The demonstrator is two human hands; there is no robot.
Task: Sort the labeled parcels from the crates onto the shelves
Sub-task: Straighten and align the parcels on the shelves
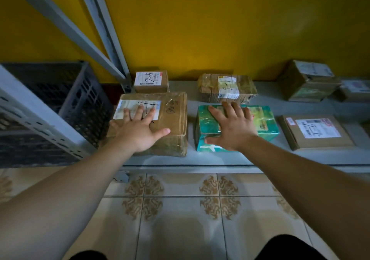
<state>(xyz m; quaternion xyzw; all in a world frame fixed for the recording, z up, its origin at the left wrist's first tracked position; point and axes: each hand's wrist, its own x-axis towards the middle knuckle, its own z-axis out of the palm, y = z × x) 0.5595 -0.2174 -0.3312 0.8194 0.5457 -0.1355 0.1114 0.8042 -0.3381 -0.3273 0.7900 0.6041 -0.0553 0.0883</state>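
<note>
My left hand (138,127) lies flat with spread fingers on top of a large brown taped parcel (172,119) that has a white label with handwriting. My right hand (232,127) rests flat, fingers spread, on a green wrapped parcel (268,121). Both parcels sit at the front of a low grey shelf (220,159). Behind them stand a small brown box (152,81) and a tape-wrapped brown parcel (227,87), each labeled.
A flat brown labeled box (314,131) lies to the right, with more parcels (308,79) at the back right. A dark plastic crate (50,103) stands at the left behind a slotted metal upright (40,119). A yellow wall backs the shelf; tiled floor lies below.
</note>
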